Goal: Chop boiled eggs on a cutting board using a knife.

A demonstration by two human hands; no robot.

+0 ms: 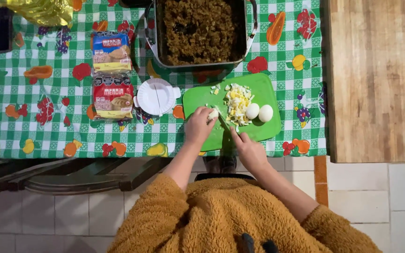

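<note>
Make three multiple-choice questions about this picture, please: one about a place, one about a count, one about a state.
1. Where do the whole peeled eggs lie?
A. in the metal pan
B. on the green cutting board
C. on the wooden counter

2. How many whole eggs are there?
A. two
B. four
C. none

3. What does the left hand do?
A. rests flat on the cloth
B. lifts a packet
C. pinches an egg piece

Answers: 1 B, they sit right of the chopped egg. 2 A, two white ovals side by side. 3 C, fingers close on it beside the knife in the right hand.
</note>
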